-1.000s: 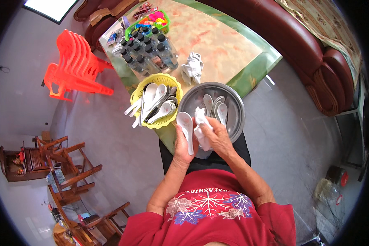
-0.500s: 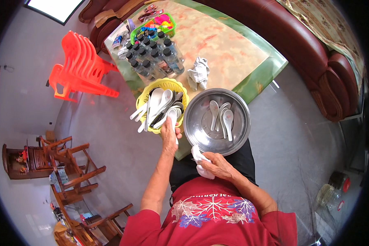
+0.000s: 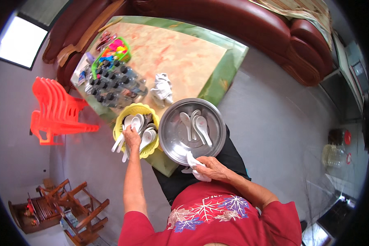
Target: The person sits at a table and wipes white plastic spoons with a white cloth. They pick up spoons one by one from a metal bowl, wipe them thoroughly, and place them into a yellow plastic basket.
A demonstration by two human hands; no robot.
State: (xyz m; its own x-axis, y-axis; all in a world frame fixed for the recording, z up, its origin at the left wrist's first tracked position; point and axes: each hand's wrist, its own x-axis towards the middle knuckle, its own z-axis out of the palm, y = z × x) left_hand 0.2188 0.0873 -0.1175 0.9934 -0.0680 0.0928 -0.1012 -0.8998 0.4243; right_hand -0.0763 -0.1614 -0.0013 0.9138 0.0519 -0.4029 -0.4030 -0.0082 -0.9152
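My left hand is over the yellow scalloped basket, its fingers closed around a white spoon with the bowl pointing away from me. Several more white spoons and some darker utensils crowd that basket, handles jutting over its near left rim. To its right, a round metal basin rests at the table corner against my lap, holding several white soup spoons side by side. Beside the basin's near rim, my right hand grips a bunched white cloth.
Beyond the basket, several clear dark-capped bottles stand close together on the marble-topped table. A crumpled cloth lies behind the basin. A green basket of colourful items is farther back. Red stacked chairs stand left.
My left hand has shifted left from the basket's right side to the spoons at its near left. My right hand keeps the cloth by the basin. The whole view has swung with my head.
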